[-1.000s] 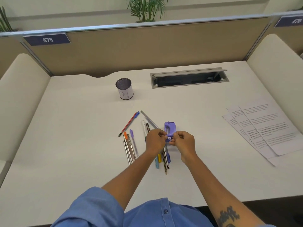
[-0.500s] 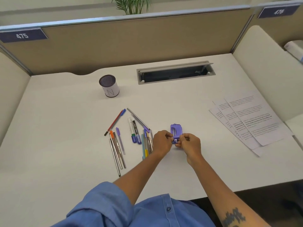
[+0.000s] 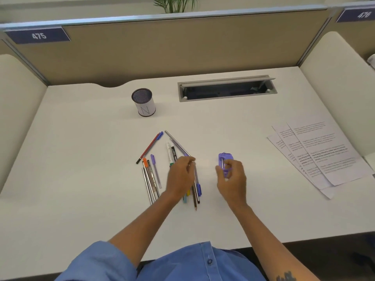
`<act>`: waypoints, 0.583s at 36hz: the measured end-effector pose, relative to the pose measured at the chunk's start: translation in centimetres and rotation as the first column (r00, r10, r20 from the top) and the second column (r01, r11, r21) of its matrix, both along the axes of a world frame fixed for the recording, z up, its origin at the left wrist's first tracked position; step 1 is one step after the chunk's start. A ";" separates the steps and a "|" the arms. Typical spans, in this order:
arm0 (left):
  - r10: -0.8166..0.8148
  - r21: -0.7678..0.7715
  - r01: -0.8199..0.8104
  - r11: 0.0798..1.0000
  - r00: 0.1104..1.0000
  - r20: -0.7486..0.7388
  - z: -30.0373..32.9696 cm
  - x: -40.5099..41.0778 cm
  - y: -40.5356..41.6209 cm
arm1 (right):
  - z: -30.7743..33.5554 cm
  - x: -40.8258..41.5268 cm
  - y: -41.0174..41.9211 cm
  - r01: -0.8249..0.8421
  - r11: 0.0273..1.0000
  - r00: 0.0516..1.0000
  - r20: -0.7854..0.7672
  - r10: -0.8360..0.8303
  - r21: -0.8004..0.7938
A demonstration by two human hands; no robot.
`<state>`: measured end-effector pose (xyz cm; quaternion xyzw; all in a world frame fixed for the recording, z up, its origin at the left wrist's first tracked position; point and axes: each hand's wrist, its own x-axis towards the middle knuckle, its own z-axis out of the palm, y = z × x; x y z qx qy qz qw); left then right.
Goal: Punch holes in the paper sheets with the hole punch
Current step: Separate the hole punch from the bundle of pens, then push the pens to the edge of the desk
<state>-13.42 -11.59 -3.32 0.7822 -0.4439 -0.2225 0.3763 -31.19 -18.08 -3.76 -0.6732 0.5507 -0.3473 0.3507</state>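
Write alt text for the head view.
A right hand holds a purple hole punch over a white desk; the left hand hovers above scattered pens. Printed sheets lie far right.

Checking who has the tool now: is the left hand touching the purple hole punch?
Apart. The head view shows bare desk between the left hand and the hole punch, which only the right hand holds.

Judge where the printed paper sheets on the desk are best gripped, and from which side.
Probably the paper sheets at their near corner, approached from the left by the right hand: they lie flat and fanned, edges offset, so a thumb can slide under there.
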 end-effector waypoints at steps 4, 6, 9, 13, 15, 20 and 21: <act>-0.001 0.006 -0.001 1.000 0.967 0.257 -0.8 5.2 3.5 | -1.0 2.9 0.9 -0.479 0.874 0.870 -0.173 0.461 -0.082; -0.044 0.093 0.011 0.996 0.930 0.366 -1.2 7.5 4.7 | -1.5 4.4 0.7 -0.639 0.761 0.754 -0.285 0.592 -0.109; -0.186 0.237 0.086 0.968 0.879 0.440 -1.9 10.5 5.8 | -2.2 6.5 0.0 -0.767 0.632 0.603 -0.460 0.652 -0.109; -0.384 0.347 0.229 0.909 0.783 0.489 -2.8 13.7 6.4 | -2.7 8.6 -1.6 -0.841 0.530 0.485 -0.580 0.655 -0.104; -0.439 0.383 0.260 0.886 0.736 0.516 -3.3 14.7 6.4 | -2.9 9.6 -2.1 -0.851 0.518 0.462 -0.602 0.651 -0.093; -0.421 0.358 0.256 0.898 0.737 0.528 -4.5 15.6 6.6 | -3.7 11.8 -1.7 -0.828 0.556 0.464 -0.643 0.609 -0.071; -0.410 0.349 0.251 0.903 0.744 0.527 -4.7 15.6 6.6 | -3.9 12.3 -1.4 -0.815 0.575 0.476 -0.643 0.600 -0.067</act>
